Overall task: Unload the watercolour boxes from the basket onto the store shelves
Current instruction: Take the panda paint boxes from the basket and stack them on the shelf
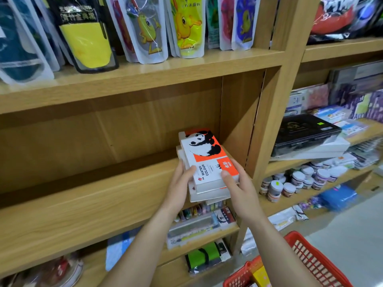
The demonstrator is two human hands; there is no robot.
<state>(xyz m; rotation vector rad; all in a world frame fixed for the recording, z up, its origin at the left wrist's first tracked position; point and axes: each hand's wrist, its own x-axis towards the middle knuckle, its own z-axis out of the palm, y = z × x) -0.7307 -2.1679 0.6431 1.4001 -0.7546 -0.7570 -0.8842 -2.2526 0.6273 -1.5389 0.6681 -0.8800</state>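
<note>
A stack of watercolour boxes (207, 160), white and orange with a panda on the top lid, rests on the right end of the wooden middle shelf (87, 204), jutting over its front edge. My left hand (180, 187) grips the stack's left side, thumb on top. My right hand (238, 187) holds its right near corner, thumb on the lid. The red plastic basket (315, 259) stands low at the bottom right, with a yellow item showing inside; the rest of its contents are hidden by my right forearm.
Pouches of printed bags (149, 27) stand on the shelf above. A wooden upright (275, 112) borders the stack on the right. Beyond it lie a black case (304, 131) and small paint jars (300, 179). Packaged art supplies (199, 226) fill the shelf below.
</note>
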